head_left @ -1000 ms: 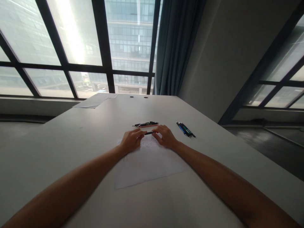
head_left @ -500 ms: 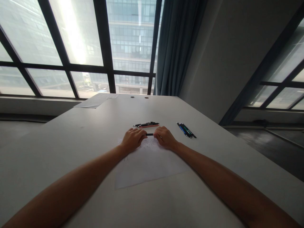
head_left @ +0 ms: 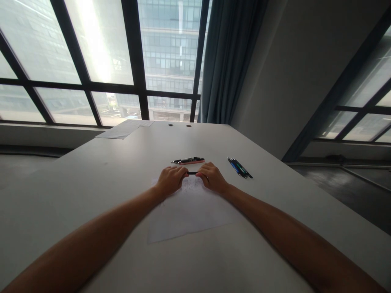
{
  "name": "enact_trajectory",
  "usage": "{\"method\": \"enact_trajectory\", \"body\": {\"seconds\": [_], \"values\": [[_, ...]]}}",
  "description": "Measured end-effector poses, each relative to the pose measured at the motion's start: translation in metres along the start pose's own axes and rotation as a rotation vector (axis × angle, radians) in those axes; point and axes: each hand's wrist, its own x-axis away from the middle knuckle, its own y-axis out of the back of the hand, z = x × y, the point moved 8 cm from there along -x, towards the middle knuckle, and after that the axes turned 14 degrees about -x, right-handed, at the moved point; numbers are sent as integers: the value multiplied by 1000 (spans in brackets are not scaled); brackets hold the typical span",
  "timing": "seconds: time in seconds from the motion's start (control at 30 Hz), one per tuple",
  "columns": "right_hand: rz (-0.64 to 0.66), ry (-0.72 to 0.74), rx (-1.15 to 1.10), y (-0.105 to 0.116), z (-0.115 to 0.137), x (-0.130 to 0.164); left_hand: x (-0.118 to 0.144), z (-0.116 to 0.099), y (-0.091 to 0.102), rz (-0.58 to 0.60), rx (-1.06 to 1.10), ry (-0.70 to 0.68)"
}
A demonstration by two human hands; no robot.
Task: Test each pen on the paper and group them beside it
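A dark pen (head_left: 192, 173) lies crosswise between my two hands, only its middle showing. My left hand (head_left: 171, 180) is closed around its left end, and my right hand (head_left: 212, 178) grips the right end. Both hands are over the far edge of a white sheet of paper (head_left: 189, 219), which carries small scribbled marks near the pen. Just beyond my fingers lies a bunch of pens (head_left: 188, 160), black ones with a reddish one. To the right of my right hand, several blue, green and black pens (head_left: 240, 167) lie side by side at a slant.
The long white table (head_left: 122, 195) reaches toward the windows. More papers (head_left: 119, 129) lie at its far left edge. Two dark round spots (head_left: 170, 125) mark its far end. A blue curtain (head_left: 221, 61) hangs behind, beside a slanting grey wall (head_left: 281, 73).
My right hand's fingers have shifted slightly on the pen. The pen, the paper and the two pen groups stay where they were.
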Motion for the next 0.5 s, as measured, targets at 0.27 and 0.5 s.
{"method": "enact_trajectory", "body": {"seconds": [0.27, 0.5], "values": [[-17, -26, -16, 2, -1, 0, 1, 5, -7, 87, -46, 50], [-4, -87, 10, -2, -9, 2, 1, 7, -6, 105, -22, 98]]}}
